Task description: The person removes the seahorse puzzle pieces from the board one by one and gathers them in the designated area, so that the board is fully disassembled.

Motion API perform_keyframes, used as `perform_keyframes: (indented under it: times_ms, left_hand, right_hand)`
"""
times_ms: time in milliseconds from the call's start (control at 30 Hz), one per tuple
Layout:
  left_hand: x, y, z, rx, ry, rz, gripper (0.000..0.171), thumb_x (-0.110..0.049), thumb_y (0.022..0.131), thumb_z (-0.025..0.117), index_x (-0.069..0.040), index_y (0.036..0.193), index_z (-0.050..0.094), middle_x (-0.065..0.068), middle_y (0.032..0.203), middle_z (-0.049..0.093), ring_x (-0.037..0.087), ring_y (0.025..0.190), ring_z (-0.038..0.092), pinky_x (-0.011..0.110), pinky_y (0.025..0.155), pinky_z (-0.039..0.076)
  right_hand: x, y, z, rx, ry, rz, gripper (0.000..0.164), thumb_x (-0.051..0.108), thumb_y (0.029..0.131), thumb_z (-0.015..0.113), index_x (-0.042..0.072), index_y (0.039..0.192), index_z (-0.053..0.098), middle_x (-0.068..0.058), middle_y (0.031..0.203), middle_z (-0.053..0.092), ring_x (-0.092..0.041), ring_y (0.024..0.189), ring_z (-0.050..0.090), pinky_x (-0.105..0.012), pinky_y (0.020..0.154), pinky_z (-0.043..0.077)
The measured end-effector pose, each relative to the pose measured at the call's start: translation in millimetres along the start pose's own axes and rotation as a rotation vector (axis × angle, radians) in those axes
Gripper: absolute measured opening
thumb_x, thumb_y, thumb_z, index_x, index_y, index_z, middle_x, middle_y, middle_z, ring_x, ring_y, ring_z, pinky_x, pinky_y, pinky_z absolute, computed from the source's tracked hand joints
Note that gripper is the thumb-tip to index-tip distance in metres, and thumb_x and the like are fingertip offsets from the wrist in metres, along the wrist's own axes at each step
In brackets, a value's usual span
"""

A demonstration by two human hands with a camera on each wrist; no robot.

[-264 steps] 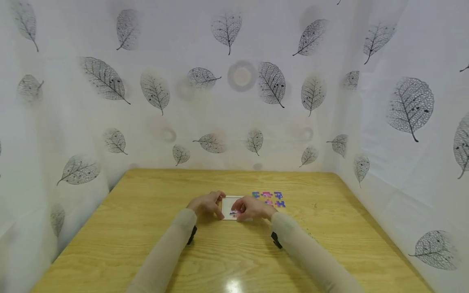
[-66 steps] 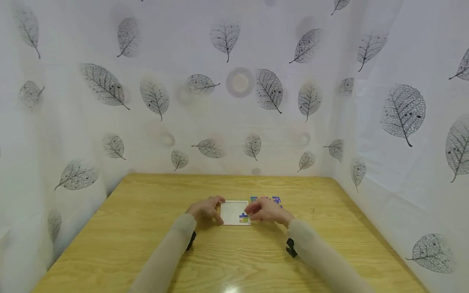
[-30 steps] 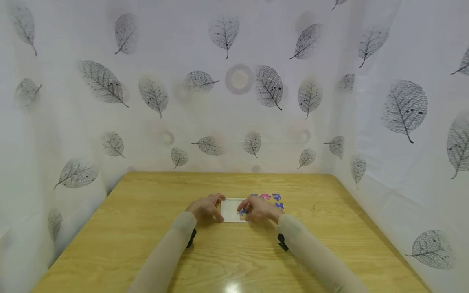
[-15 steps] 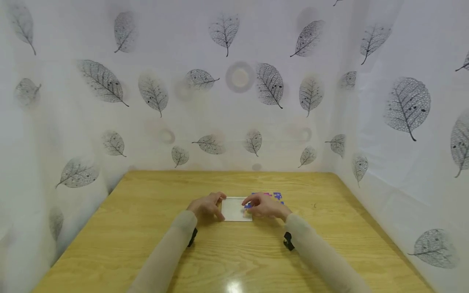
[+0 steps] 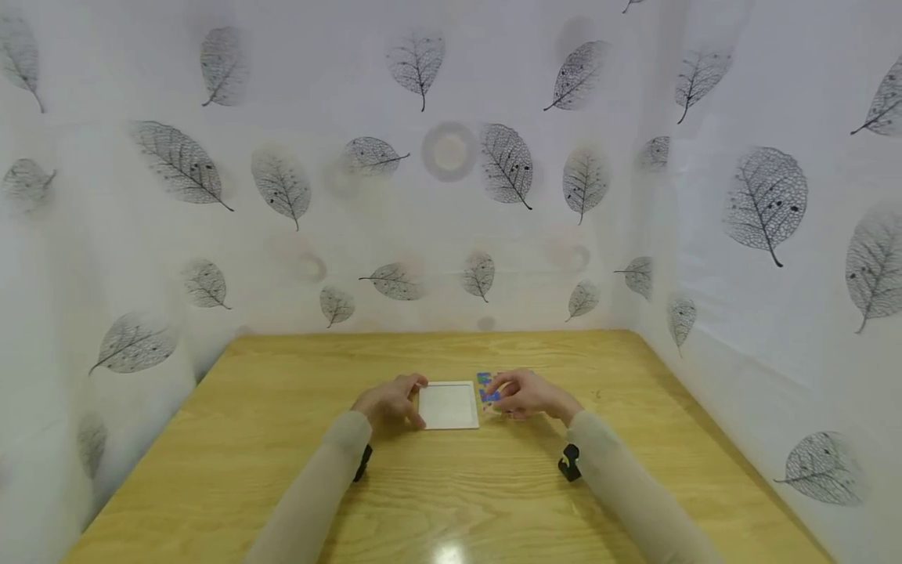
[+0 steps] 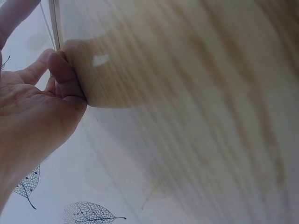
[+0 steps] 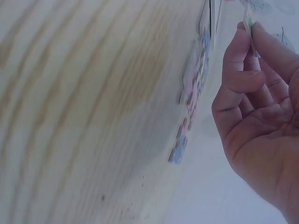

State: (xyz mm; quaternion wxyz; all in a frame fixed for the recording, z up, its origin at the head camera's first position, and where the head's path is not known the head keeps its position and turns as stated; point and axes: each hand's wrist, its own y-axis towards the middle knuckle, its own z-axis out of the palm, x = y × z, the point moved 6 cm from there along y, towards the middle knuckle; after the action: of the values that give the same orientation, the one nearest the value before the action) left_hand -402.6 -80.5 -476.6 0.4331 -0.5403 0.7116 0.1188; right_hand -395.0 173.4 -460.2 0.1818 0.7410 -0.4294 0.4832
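Note:
A white, shallow square puzzle tray (image 5: 449, 407) lies on the wooden table with a bare inside. My left hand (image 5: 389, 399) holds its left side, thumb at the near corner and a finger at the far corner. In the left wrist view, curled fingers (image 6: 65, 77) press at the tray's edge. Just right of the tray, my right hand (image 5: 532, 393) hovers over loose pieces. Between its thumb and index finger it pinches a jigsaw piece (image 7: 250, 32), seen nearly edge-on in the right wrist view. Loose jigsaw pieces (image 5: 483, 377) are partly hidden behind this hand.
Several blue and pink jigsaw pieces (image 7: 192, 88) lie flat on the table (image 5: 451, 486) beneath the right hand. A white curtain (image 5: 451, 227) printed with leaves surrounds the table at the back and sides.
The blue-and-yellow piece that lay in the tray's near right corner was picked up by my right hand, which carried it right, off the tray. My left hand stays at the tray's left side.

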Motion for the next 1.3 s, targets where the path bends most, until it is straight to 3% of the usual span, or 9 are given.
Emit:
perform_keyframes:
  times_ms: [167, 367, 500, 667, 800, 900, 1067, 1300]
  left_hand:
    - [1.2, -0.5, -2.3, -0.005, -0.006, 0.012, 0.082, -0.011, 0.069, 0.086, -0.013, 0.140, 0.045, 0.015, 0.148, 0.039, 0.035, 0.140, 0.031, 0.056, 0.118, 0.021]
    - [3.8, -1.1, -2.4, -0.008, 0.005, -0.004, 0.082, -0.012, 0.069, 0.087, -0.014, 0.140, 0.045, 0.016, 0.147, 0.040, 0.035, 0.139, 0.033, 0.056, 0.118, 0.020]
    - [4.1, -3.3, -0.7, -0.003, 0.014, -0.005, 0.082, -0.012, 0.069, 0.087, -0.015, 0.140, 0.045, 0.016, 0.146, 0.040, 0.035, 0.138, 0.034, 0.057, 0.117, 0.019]
    - [3.4, -3.9, -0.3, -0.004, 0.015, 0.003, 0.082, -0.010, 0.069, 0.086, -0.013, 0.139, 0.045, 0.016, 0.146, 0.040, 0.035, 0.137, 0.034, 0.057, 0.117, 0.021]
    - [3.1, -3.5, -0.3, -0.007, 0.007, 0.004, 0.082, -0.009, 0.070, 0.085, -0.013, 0.140, 0.044, 0.016, 0.146, 0.039, 0.034, 0.137, 0.034, 0.055, 0.118, 0.021]
    - [1.9, -3.3, 0.3, 0.001, -0.014, 0.015, 0.082, -0.005, 0.071, 0.083, -0.011, 0.142, 0.043, 0.017, 0.146, 0.038, 0.034, 0.137, 0.032, 0.054, 0.118, 0.020]
    - [-0.4, -2.9, 0.5, 0.009, -0.065, 0.035, 0.085, 0.001, 0.069, 0.083, -0.008, 0.142, 0.042, 0.017, 0.146, 0.036, 0.034, 0.138, 0.031, 0.053, 0.118, 0.020]
    - [-1.2, -2.7, -0.1, 0.009, -0.062, 0.028, 0.085, -0.002, 0.069, 0.084, -0.009, 0.143, 0.042, 0.016, 0.146, 0.037, 0.033, 0.138, 0.032, 0.053, 0.119, 0.020]
  right_hand:
    - [-1.2, -5.0, -12.9, -0.042, -0.038, 0.008, 0.030, 0.010, 0.093, 0.066, 0.000, 0.121, 0.062, -0.021, 0.084, 0.069, -0.020, 0.061, 0.058, -0.028, 0.053, 0.039]
    - [-7.6, -16.0, -27.4, -0.086, -0.071, 0.040, 0.028, 0.013, 0.093, 0.066, 0.002, 0.118, 0.062, -0.010, 0.088, 0.069, -0.019, 0.074, 0.060, -0.028, 0.057, 0.042]
    - [-14.3, -23.9, -34.5, -0.090, -0.081, 0.040, 0.030, 0.012, 0.093, 0.065, 0.000, 0.119, 0.061, -0.011, 0.094, 0.068, -0.023, 0.082, 0.063, -0.030, 0.058, 0.046]
    - [-20.9, -31.5, -43.6, -0.091, -0.087, 0.036, 0.029, 0.008, 0.093, 0.063, -0.005, 0.119, 0.059, -0.018, 0.091, 0.066, -0.021, 0.070, 0.055, -0.030, 0.056, 0.041]
    - [-25.0, -35.9, -47.7, -0.075, -0.105, 0.046, 0.026, 0.005, 0.093, 0.063, -0.005, 0.117, 0.060, -0.012, 0.075, 0.059, -0.016, 0.058, 0.041, -0.028, 0.053, 0.037]
    - [-29.3, -38.7, -50.1, -0.075, -0.131, 0.069, 0.025, 0.005, 0.092, 0.064, -0.003, 0.115, 0.062, -0.007, 0.075, 0.057, -0.013, 0.057, 0.044, -0.026, 0.053, 0.039]
    - [-37.8, -41.0, -52.8, -0.070, -0.126, 0.112, 0.023, 0.003, 0.092, 0.064, -0.003, 0.114, 0.063, -0.009, 0.082, 0.063, -0.014, 0.060, 0.046, -0.027, 0.055, 0.041]
    - [-39.1, -37.6, -49.4, -0.027, -0.154, 0.088, 0.017, 0.002, 0.090, 0.065, -0.003, 0.107, 0.064, -0.006, 0.076, 0.060, -0.012, 0.060, 0.042, -0.025, 0.056, 0.037]
